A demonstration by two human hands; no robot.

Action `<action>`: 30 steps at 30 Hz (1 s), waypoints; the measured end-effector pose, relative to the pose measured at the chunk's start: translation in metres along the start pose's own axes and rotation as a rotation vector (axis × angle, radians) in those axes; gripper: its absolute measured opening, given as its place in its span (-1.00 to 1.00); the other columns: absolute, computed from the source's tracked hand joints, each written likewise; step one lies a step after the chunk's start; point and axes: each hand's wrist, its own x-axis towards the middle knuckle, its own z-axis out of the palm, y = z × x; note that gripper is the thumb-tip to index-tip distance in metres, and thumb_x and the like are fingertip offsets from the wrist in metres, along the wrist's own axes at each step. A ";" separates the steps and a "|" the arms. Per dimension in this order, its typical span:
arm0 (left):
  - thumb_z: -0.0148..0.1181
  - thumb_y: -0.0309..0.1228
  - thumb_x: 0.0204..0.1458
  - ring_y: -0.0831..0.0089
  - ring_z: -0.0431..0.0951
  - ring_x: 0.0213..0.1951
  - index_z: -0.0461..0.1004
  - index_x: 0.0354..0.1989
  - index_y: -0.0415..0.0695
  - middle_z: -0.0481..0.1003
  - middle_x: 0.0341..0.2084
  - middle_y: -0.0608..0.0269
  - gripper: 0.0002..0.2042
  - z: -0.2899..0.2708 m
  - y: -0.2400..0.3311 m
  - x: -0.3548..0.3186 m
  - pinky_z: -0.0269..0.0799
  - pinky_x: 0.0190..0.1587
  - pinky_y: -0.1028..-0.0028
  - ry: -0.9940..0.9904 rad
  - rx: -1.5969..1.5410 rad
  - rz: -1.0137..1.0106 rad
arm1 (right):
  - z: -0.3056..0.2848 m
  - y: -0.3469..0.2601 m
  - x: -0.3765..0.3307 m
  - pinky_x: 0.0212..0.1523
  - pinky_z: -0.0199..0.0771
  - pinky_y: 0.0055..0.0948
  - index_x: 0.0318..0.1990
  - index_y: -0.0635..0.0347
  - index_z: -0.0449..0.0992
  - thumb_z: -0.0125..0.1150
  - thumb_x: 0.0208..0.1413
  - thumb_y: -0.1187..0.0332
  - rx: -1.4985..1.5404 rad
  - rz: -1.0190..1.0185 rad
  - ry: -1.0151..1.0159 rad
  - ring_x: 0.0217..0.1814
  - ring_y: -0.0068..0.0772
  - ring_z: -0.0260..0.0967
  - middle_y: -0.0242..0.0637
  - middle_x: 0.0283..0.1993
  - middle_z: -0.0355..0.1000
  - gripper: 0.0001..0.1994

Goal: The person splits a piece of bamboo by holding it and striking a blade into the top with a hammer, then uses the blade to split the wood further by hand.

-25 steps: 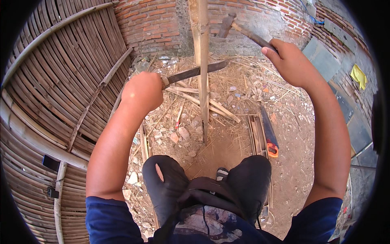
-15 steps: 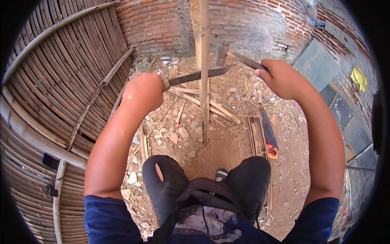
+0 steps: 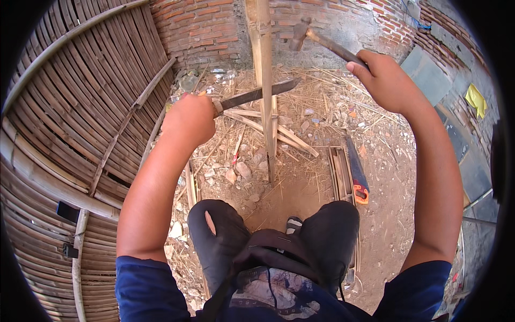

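Splitting step: left hand (image 3: 189, 119) fingers grip the machete (image 3: 256, 95) against the bamboo pole (image 3: 264, 80), right hand (image 3: 387, 80) fingers clench the raised hammer (image 3: 316, 38); next calls for a square blow on the blade's spine.

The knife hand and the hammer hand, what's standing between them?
In the head view, an upright bamboo pole stands between the left hand gripping the machete and the right hand holding the hammer. The blade crosses the pole.

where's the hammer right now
In the head view the hammer is raised at upper centre-right, gripped by the right hand. Its head sits just right of the upright bamboo pole, above the tip of the knife blade held by the left hand.
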 end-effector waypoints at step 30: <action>0.17 -0.50 0.03 0.01 0.70 -0.16 0.67 -0.21 -0.23 0.66 -0.24 -0.11 -0.79 0.014 0.016 -0.007 0.63 -0.05 0.16 -0.084 -0.033 -0.023 | 0.101 -0.006 -0.036 -0.29 0.45 0.00 -0.14 0.35 0.38 -0.02 0.45 0.09 0.093 0.102 0.017 -0.38 0.09 0.50 0.06 -0.47 0.47 -0.61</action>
